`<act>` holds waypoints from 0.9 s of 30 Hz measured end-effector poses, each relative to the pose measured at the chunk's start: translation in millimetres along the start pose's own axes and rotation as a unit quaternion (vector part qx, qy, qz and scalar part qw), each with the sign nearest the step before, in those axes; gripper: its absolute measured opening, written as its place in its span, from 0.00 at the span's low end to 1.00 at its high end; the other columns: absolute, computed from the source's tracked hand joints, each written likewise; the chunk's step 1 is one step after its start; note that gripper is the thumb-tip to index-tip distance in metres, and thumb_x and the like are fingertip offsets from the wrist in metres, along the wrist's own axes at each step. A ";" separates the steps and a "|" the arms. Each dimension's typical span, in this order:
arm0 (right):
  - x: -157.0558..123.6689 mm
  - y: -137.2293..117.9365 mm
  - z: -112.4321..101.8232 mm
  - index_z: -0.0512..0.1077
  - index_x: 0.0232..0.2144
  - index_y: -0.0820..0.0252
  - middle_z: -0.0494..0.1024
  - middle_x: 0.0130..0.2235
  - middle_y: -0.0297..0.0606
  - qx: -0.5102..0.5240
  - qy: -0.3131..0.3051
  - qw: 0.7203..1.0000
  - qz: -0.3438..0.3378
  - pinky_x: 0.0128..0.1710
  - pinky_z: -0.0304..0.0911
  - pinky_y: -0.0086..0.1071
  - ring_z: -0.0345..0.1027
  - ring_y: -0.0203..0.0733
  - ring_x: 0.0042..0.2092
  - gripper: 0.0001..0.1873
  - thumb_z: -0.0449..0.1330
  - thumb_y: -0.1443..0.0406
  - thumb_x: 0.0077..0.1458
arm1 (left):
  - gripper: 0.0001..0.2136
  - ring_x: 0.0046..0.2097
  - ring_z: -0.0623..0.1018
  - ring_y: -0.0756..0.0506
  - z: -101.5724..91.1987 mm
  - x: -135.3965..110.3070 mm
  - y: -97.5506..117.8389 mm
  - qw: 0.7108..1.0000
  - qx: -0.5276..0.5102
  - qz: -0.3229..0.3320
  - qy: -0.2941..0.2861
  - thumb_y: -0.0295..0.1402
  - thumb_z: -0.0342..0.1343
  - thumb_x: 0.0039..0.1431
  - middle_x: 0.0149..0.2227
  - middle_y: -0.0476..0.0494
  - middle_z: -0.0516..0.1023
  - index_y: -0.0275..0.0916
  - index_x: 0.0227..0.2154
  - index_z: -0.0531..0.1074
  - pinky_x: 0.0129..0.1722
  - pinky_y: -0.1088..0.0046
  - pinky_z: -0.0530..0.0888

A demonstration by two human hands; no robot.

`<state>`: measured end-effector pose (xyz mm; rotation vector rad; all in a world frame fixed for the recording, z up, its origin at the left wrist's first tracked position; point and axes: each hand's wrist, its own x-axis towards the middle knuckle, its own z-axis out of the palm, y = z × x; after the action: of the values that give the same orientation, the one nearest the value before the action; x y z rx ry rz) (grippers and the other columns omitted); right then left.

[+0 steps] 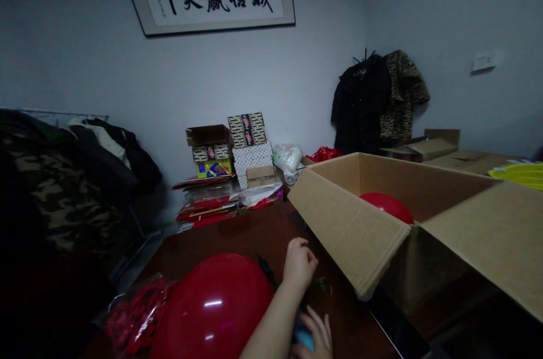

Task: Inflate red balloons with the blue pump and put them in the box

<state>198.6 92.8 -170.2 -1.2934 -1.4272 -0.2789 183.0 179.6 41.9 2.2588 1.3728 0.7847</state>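
Observation:
A large, glossy red balloon (216, 302) lies on the dark brown table beside my left forearm. My left hand (299, 263) is raised over the table just right of the balloon. Its fingers are curled together, and whatever they may hold is hidden. Lower down, at the bottom edge, my right hand (316, 336) bends its fingers over a blue object (304, 337), mostly covered by the hand and forearm. Left of the balloon sits a clear plastic bag of deflated red balloons (136, 314). Small green scraps (321, 284) lie just right of my hands.
An open cardboard box (348, 223) stands at the right with another red balloon (388, 206) inside; its flap slants toward my hands. A dark, flat device (396, 322) lies below the flap. Stacked boxes (252, 150) stand by the wall, and clothes (68, 189) hang at the left.

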 end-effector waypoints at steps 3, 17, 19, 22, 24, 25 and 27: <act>41.6 -25.7 -21.7 0.75 0.25 0.45 0.73 0.51 0.39 0.030 -0.037 0.997 -0.058 0.53 0.50 0.67 0.62 0.62 0.55 0.08 0.59 0.66 0.44 | 0.05 0.57 0.66 0.40 -56.6 -26.4 14.6 0.993 -0.050 0.081 0.067 0.24 0.58 0.47 0.48 0.42 0.74 0.40 0.22 0.75 0.58 0.58 0.61; 156.6 -185.1 -104.7 0.74 0.33 0.46 0.64 0.54 0.36 0.251 -0.063 0.958 -0.124 0.55 0.56 0.57 0.53 0.52 0.59 0.07 0.59 0.66 0.55 | 0.02 0.56 0.69 0.38 -214.7 -181.9 -8.8 0.974 -0.208 0.027 0.083 0.30 0.61 0.47 0.50 0.38 0.74 0.39 0.23 0.76 0.57 0.59 0.60; 162.4 -199.9 -115.2 0.74 0.34 0.44 0.64 0.55 0.35 0.245 -0.087 0.952 -0.163 0.56 0.56 0.54 0.52 0.50 0.60 0.08 0.59 0.66 0.55 | 0.03 0.55 0.70 0.38 -225.3 -194.0 -10.9 0.966 -0.251 0.030 0.062 0.31 0.61 0.47 0.49 0.37 0.75 0.39 0.23 0.76 0.57 0.59 0.61; 168.9 -217.4 -129.1 0.74 0.34 0.44 0.64 0.55 0.34 0.237 -0.101 0.942 -0.217 0.57 0.54 0.52 0.52 0.49 0.60 0.08 0.59 0.66 0.54 | 0.05 0.53 0.72 0.38 -239.1 -210.5 -12.7 0.950 -0.310 0.041 0.024 0.33 0.62 0.47 0.49 0.36 0.75 0.37 0.23 0.76 0.56 0.60 0.62; 171.7 -227.3 -136.6 0.74 0.33 0.45 0.65 0.54 0.34 0.243 -0.102 0.937 -0.229 0.57 0.55 0.50 0.53 0.48 0.59 0.08 0.60 0.66 0.54 | 0.05 0.52 0.72 0.38 -246.7 -220.9 -11.3 0.945 -0.321 0.049 0.031 0.34 0.62 0.48 0.49 0.36 0.75 0.37 0.23 0.76 0.55 0.59 0.64; 172.7 -232.0 -139.7 0.74 0.33 0.44 0.66 0.53 0.34 0.247 -0.104 0.935 -0.230 0.57 0.56 0.50 0.53 0.48 0.59 0.07 0.60 0.66 0.54 | 0.05 0.52 0.73 0.38 -249.9 -226.0 -9.4 0.948 -0.310 0.054 0.051 0.33 0.62 0.48 0.48 0.37 0.75 0.38 0.24 0.76 0.54 0.59 0.64; 174.0 -241.2 -145.0 0.74 0.34 0.44 0.66 0.53 0.34 0.258 -0.110 0.931 -0.232 0.56 0.57 0.50 0.53 0.48 0.59 0.07 0.60 0.66 0.54 | 0.02 0.52 0.72 0.39 -254.8 -235.9 -3.3 0.958 -0.249 0.072 0.120 0.30 0.61 0.49 0.48 0.38 0.75 0.39 0.24 0.76 0.55 0.58 0.64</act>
<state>127.1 -13.9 134.7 -0.5604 -1.8405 -0.0559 -67.7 -20.8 174.5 1.9206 0.9633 1.3244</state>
